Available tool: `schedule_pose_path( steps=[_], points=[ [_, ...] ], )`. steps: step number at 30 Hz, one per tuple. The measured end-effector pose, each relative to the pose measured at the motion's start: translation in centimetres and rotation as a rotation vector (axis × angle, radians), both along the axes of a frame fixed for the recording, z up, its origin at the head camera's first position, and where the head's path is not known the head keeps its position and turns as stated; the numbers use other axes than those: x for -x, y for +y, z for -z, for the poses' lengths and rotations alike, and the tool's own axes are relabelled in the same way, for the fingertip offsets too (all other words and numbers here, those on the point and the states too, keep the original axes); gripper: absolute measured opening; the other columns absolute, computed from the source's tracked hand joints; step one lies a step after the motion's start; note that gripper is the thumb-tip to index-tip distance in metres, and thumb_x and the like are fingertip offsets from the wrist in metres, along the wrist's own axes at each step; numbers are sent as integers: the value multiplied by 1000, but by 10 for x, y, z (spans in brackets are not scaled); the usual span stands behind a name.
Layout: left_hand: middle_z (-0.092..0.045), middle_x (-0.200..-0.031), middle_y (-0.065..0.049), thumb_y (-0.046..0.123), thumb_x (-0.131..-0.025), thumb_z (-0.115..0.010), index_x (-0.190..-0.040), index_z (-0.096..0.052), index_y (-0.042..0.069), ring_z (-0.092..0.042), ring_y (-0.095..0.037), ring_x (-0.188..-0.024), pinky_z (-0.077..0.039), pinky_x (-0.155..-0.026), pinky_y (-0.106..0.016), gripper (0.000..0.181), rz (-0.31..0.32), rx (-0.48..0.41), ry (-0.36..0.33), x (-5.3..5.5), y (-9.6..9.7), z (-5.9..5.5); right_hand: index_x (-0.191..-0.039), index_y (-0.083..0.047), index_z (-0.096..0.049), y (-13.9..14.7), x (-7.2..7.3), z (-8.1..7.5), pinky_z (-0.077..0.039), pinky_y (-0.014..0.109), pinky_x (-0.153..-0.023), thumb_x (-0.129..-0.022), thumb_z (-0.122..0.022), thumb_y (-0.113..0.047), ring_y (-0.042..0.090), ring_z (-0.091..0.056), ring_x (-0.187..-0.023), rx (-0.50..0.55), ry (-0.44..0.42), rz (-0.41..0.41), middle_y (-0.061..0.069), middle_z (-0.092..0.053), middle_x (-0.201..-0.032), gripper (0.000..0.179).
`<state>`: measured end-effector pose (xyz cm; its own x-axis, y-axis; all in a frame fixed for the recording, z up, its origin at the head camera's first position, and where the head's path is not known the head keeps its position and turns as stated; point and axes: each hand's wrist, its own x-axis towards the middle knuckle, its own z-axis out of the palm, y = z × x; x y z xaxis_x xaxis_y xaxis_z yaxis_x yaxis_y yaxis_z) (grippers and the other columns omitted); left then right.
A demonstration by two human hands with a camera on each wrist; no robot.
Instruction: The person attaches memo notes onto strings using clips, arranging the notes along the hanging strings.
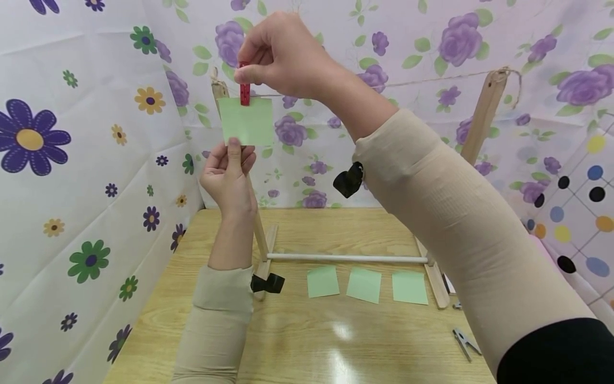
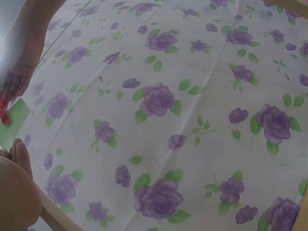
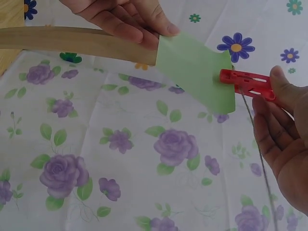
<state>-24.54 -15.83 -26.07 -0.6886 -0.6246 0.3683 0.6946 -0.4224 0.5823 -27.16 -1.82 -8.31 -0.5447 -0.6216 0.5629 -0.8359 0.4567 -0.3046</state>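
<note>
The right hand [image 1: 288,56] grips the red clothespin [image 1: 244,92] by its handle end, between thumb and fingers; the left hand [image 1: 230,178] pinches the lower edge of the green note [image 1: 256,124], thumb on the front face and fingers behind it. The green note is at the left end of the string [image 1: 431,79], just beside the top of the left post [image 1: 260,232]; its upper edge lies at string height, and the jaws of the red clothespin overlap that edge near its middle. In the right wrist view the string runs past the nose of the red clothespin; whether the jaws enclose the string cannot be told.

The string is tied at the top of the right post [image 1: 483,117], where a loose end hangs down; a white rod [image 1: 345,258] joins the two posts near the surface [image 1: 297,346]. Three further green notes lie flat in a row on the surface, in front of the white rod: the left note [image 1: 323,281], the middle note [image 1: 364,285] and the right note [image 1: 410,288], each apart from the next; a grey clothespin [image 1: 463,341] lies on the surface, nearer the viewer than the right note and to its right.
</note>
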Motion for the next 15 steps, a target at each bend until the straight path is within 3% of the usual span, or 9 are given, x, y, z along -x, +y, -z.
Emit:
schedule_pose_path(
  steps=[15],
  points=[
    [-68,-83,-16,13,-88,-79,-95,-69,-5,-73,-20,-69,-63,-71,-29,22,0,-10,1,1,-2,1,-101,-6,-78,-4,2,3,-56,16,-79,-97,-70,-23,5,-64,-79,1,36,-8,-1,-73,-94,19]
  ],
)
